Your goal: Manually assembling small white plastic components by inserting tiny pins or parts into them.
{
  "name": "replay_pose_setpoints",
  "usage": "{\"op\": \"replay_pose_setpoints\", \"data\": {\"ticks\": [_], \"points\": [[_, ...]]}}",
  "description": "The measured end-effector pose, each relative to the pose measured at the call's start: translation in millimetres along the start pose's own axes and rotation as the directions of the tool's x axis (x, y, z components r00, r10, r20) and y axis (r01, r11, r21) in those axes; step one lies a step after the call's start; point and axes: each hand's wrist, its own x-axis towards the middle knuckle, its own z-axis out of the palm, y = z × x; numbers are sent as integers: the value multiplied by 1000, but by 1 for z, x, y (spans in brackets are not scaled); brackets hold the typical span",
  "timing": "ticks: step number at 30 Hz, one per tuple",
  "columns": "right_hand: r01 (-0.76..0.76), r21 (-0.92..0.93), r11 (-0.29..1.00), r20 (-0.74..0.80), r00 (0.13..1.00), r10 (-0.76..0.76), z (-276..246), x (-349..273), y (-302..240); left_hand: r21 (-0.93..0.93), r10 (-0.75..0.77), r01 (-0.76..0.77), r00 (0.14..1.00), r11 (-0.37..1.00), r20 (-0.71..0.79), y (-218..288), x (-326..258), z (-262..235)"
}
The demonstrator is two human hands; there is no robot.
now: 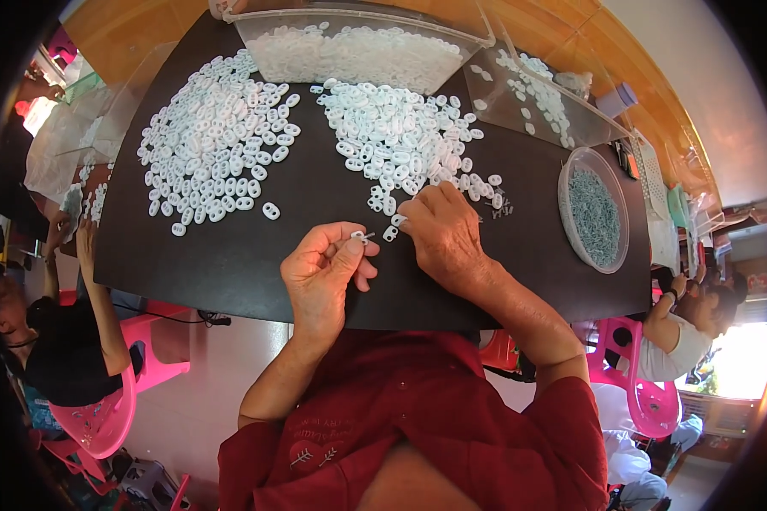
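My left hand pinches a small white oval plastic piece between thumb and forefinger, and a thin grey pin sticks out of it. My right hand is bent downward, its closed fingertips on a similar white piece at the near edge of the middle pile. Another white piece with two holes lies on the dark table just below those fingertips. Beyond my right hand, a few loose grey pins are scattered beside the pile.
A second heap of white ovals covers the table's left. Clear bins stand along the far edge. A round tub of grey-green pins sits at right. People work on both sides, near pink chairs.
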Motion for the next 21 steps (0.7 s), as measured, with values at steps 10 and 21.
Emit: {"op": "replay_pose_setpoints", "data": {"ticks": [10, 21], "points": [[-266, 533, 803, 33, 955, 295, -18, 0, -14, -25, -26, 27, 999, 999, 45, -2, 2, 2], [-564, 813, 145, 463, 776, 428, -24, -6, -14, -46, -41, 45, 996, 998, 73, -1, -2, 11]]}}
